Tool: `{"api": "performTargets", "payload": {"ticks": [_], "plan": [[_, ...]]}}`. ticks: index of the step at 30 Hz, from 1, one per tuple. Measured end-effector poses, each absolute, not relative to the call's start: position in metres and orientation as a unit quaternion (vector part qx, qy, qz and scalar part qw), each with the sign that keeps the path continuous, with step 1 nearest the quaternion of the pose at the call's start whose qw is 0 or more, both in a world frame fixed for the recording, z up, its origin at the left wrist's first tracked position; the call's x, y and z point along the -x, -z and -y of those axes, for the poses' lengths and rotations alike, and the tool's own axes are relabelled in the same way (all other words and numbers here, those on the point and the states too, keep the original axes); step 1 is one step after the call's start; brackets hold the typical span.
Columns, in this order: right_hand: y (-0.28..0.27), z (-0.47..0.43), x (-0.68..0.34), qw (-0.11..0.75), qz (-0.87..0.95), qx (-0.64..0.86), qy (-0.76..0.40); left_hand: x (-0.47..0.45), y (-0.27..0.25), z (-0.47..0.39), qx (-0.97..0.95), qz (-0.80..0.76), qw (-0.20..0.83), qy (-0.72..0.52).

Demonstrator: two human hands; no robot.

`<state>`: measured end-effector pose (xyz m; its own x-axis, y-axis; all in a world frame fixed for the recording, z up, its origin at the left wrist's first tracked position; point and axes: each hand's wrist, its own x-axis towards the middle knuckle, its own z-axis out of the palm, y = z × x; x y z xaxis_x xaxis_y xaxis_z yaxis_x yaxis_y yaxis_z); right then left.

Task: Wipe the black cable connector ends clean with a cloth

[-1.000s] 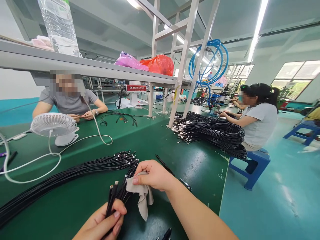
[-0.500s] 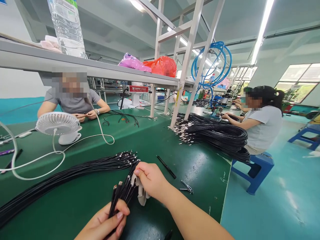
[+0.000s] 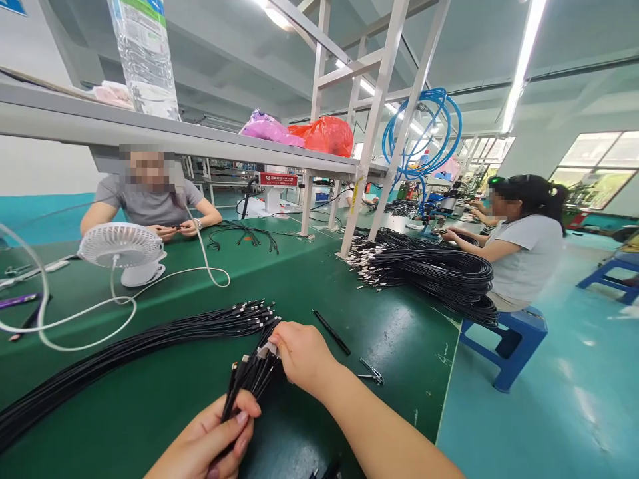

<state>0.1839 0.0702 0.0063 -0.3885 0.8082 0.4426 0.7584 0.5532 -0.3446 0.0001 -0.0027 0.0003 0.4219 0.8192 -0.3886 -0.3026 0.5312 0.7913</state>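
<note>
My left hand (image 3: 222, 429) is closed around a bundle of black cables (image 3: 258, 378), whose metal plug ends fan upward and to the right. My right hand (image 3: 305, 354) pinches a pale cloth (image 3: 269, 348) against the plugs at the far side of that bundle. Most of the cloth is hidden behind the fingers and cables. Just beyond both hands, a long sheaf of black cables (image 3: 164, 332) lies across the green table (image 3: 299, 293), plugs pointing right.
A black pen (image 3: 331, 332) and a small metal tool (image 3: 372, 372) lie right of my right hand. A large coiled cable pile (image 3: 429, 266) rests by the table's right edge. A white fan (image 3: 121, 246) stands left. Two co-workers sit across and to the right.
My right hand has rolled slightly, and the cloth that hung below it is now mostly out of sight. My left hand keeps its grip on the cables.
</note>
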Motion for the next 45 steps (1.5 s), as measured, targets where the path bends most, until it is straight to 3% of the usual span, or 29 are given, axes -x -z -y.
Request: {"api": "performTargets", "payload": {"ticks": [5,13,16,20,22,33,42,45], "plan": [[-0.010,-0.069,-0.181,0.236,0.829,0.505,-0.043,-0.002,-0.004,0.002,-0.323,-0.419,0.771,-0.353],[-0.011,-0.075,-0.186,0.277,0.802,0.526,-0.062,-0.003,0.003,-0.002,-0.325,-0.432,0.766,-0.349],[-0.011,-0.076,-0.189,0.345,0.776,0.520,-0.097,-0.004,0.004,-0.001,-0.327,-0.429,0.761,-0.361],[-0.009,-0.071,-0.185,0.491,0.716,0.437,-0.234,-0.005,0.009,0.002,-0.343,-0.419,0.749,-0.382],[-0.006,-0.066,-0.178,0.510,0.703,0.410,-0.281,-0.005,0.014,0.001,-0.351,-0.412,0.751,-0.377],[-0.009,-0.048,-0.157,0.443,0.711,0.379,-0.393,0.000,0.028,0.000,-0.355,-0.390,0.763,-0.374],[-0.010,-0.053,-0.161,0.428,0.700,0.389,-0.419,0.001,0.033,-0.004,-0.350,-0.386,0.764,-0.380],[-0.011,-0.053,-0.161,0.385,0.712,0.408,-0.422,-0.002,0.028,-0.003,-0.346,-0.396,0.761,-0.380]]}}
